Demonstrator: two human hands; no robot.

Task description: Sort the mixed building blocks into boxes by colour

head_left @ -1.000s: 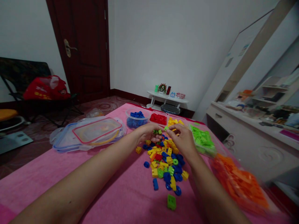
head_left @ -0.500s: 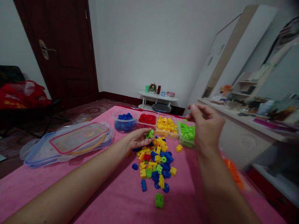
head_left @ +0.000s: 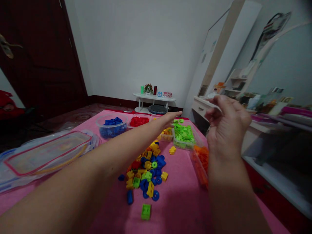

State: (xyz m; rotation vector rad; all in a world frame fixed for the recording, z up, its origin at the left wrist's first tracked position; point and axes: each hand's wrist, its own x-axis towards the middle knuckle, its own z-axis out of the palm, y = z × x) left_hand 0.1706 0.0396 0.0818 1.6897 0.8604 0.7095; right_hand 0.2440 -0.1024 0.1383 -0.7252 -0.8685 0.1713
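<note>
My left hand (head_left: 172, 119) reaches over the yellow and green boxes with fingers stretched out, and no brick shows in it. Right by its fingertips is the clear box of green bricks (head_left: 184, 134). Partly behind the left wrist is the box of yellow bricks (head_left: 167, 134). My right hand (head_left: 229, 118) is raised at the right, fingers curled in; whatever they hold, if anything, is hidden. Below it stands a box of orange bricks (head_left: 201, 162). A mixed brick pile (head_left: 148, 165) lies mid-table, partly behind my left forearm.
A round tub of blue bricks (head_left: 112, 127) and a box of red bricks (head_left: 139, 121) stand at the back. Stacked clear lids (head_left: 48, 152) lie at the left. A green brick (head_left: 145, 212) and a yellow brick (head_left: 172, 150) lie apart on the pink cloth.
My left hand has moved right and away from the pile, and the green brick it held no longer shows in it. The view has turned right; my right hand stays raised.
</note>
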